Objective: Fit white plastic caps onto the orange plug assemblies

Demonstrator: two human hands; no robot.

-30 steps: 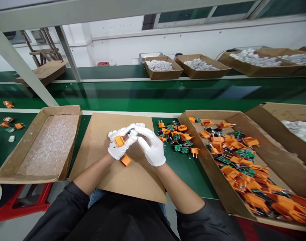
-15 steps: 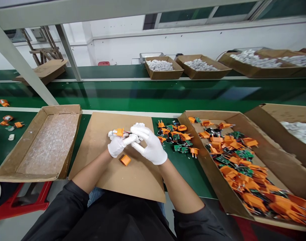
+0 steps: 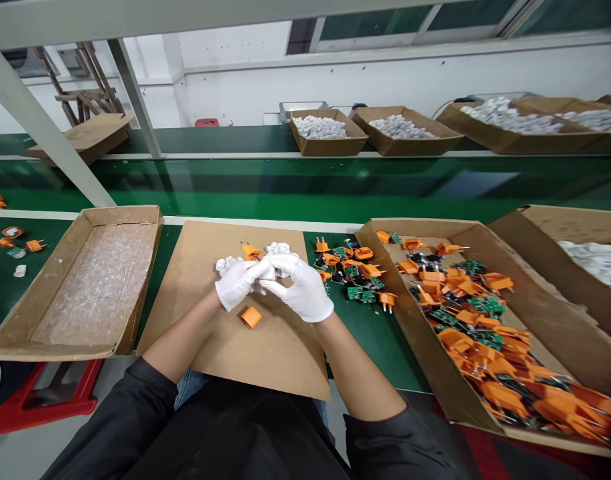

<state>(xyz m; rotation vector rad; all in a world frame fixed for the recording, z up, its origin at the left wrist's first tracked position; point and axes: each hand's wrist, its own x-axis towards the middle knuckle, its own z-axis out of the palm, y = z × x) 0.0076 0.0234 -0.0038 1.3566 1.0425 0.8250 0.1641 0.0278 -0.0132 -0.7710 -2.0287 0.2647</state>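
Note:
Over a brown cardboard sheet, my hands in white gloves meet with fingertips together. My left hand (image 3: 237, 285) is closed, and its fingers pinch a small part that they mostly cover. Against it, my right hand (image 3: 304, 288) curls thumb and fingers round the same spot, where a whitish bit shows. Just beyond the fingers is an orange two-pin plug (image 3: 251, 251), pins pointing away from me; its wires are hidden. White pieces (image 3: 227, 265) lie beside my left fingers, and other white pieces (image 3: 278, 248) lie behind my right hand. An orange sleeve (image 3: 250, 317) sits on the cardboard sheet (image 3: 265, 360) below my hands.
Left stands a shallow cardboard tray (image 3: 153, 267); loose orange parts (image 3: 35, 245) lie farther left. A pile of orange plugs and green circuit boards (image 3: 354, 293) is right of the sheet. Beside it, a large box (image 3: 405, 333) holds many more. Boxes of white pieces (image 3: 320, 127) line the back shelf.
The orange plug has shifted right and away from me, and its pins have turned from leftward to away. My hands have drawn closer together. The wires seen before are now hidden.

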